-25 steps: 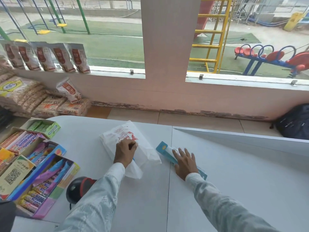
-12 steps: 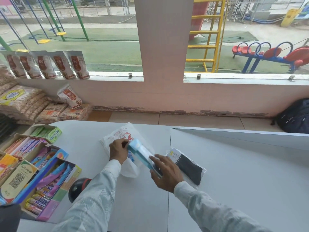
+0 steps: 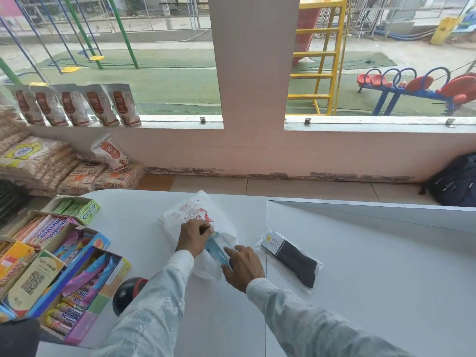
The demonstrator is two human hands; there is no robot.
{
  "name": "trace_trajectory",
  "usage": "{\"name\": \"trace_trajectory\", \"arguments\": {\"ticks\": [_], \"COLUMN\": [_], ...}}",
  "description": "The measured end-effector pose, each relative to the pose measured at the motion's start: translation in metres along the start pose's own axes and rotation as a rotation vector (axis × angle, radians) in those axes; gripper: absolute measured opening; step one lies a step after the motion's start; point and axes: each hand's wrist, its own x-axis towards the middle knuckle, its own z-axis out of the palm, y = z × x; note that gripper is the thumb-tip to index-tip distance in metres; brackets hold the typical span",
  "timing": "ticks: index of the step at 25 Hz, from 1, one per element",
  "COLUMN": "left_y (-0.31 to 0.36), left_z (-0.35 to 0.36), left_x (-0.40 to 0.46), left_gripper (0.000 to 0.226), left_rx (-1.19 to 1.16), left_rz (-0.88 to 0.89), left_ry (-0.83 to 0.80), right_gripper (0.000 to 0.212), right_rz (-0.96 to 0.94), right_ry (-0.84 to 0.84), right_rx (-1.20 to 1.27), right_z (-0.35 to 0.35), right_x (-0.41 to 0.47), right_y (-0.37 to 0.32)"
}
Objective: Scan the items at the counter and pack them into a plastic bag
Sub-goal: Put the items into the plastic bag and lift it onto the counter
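Observation:
A white plastic bag (image 3: pixel 190 212) with red print lies on the white counter (image 3: pixel 360 266). My left hand (image 3: pixel 192 237) pinches the bag's mouth. My right hand (image 3: pixel 243 265) holds a long blue box (image 3: pixel 215 249) whose far end is partly inside the bag's opening. To the right, a clear packet with a black item (image 3: pixel 292 257) lies flat on the counter, apart from both hands. A black and red scanner (image 3: pixel 127 295) sits at the near left, partly hidden by my left sleeve.
Open cardboard boxes of candy and gum (image 3: pixel 59 256) crowd the counter's left side. Sacks and snack pouches (image 3: pixel 77 104) stack by the window at left. A dark backpack (image 3: pixel 456 180) rests on the floor at far right.
My right hand lifted the blue box off the counter and carried it left into the bag's mouth, uncovering the clear packet with the black item. My left hand kept hold of the bag.

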Motion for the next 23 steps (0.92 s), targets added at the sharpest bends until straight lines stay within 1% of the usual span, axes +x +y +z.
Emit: {"name": "trace_trajectory", "arguments": {"ticks": [3,6,7,8,10,11,12,13,14,15,16,17,18,19,21,23], "left_y": [0.001,0.001,0.0,-0.003,-0.007,-0.009,-0.011,-0.012,-0.013,-0.013,-0.013,-0.014,-0.014,-0.015,-0.015,-0.015], "left_z": [0.0,-0.009,-0.012,-0.013,-0.01,-0.008,-0.005,-0.001,0.003,0.006,0.008,0.007,0.007,0.008,0.009,0.008], "left_x": [-0.001,0.005,0.009,0.012,0.013,0.012,0.012,0.011,0.011,0.01,0.01,0.01,0.011,0.011,0.011,0.011], "left_gripper": [0.018,0.018,0.019,0.02,0.02,0.019,0.018,0.017,0.016,0.016,0.016,0.017,0.017,0.017,0.019,0.021], "left_rx": [-0.03,-0.109,-0.131,-0.144,-0.137,-0.13,-0.128,-0.127,-0.125,-0.124,-0.121,-0.116,-0.11,-0.101,-0.081,-0.064], "left_rz": [-0.011,-0.027,-0.042,-0.057,-0.062,-0.058,-0.054,-0.054,-0.056,-0.061,-0.068,-0.073,-0.074,-0.075,-0.087,-0.101], "left_ry": [0.021,0.065,0.089,0.103,0.106,0.104,0.096,0.084,0.072,0.064,0.063,0.07,0.076,0.074,0.063,0.065], "right_gripper": [0.031,0.039,0.038,0.03,0.013,0.01,0.018,0.033,0.051,0.064,0.071,0.071,0.068,0.064,0.059,0.054], "right_rz": [0.069,0.092,0.081,0.062,0.047,0.051,0.085,0.14,0.193,0.239,0.274,0.293,0.299,0.298,0.292,0.279], "right_ry": [0.01,0.139,0.19,0.252,0.373,0.398,0.363,0.26,0.104,-0.064,-0.21,-0.293,-0.315,-0.295,-0.186,-0.023], "right_rx": [-0.002,0.238,0.305,0.33,0.276,0.228,0.154,0.036,-0.105,-0.225,-0.28,-0.277,-0.261,-0.249,-0.197,-0.039], "right_z": [0.0,-0.01,-0.013,-0.012,-0.007,-0.007,-0.01,-0.015,-0.018,-0.019,-0.021,-0.02,-0.018,-0.016,-0.013,-0.012], "right_x": [0.033,0.062,0.064,0.062,0.043,0.032,0.02,0.008,-0.001,-0.01,-0.018,-0.023,-0.026,-0.03,-0.034,-0.033], "right_y": [-0.027,-0.06,-0.062,-0.055,-0.016,0.012,0.042,0.073,0.102,0.125,0.142,0.15,0.154,0.154,0.145,0.129]}}
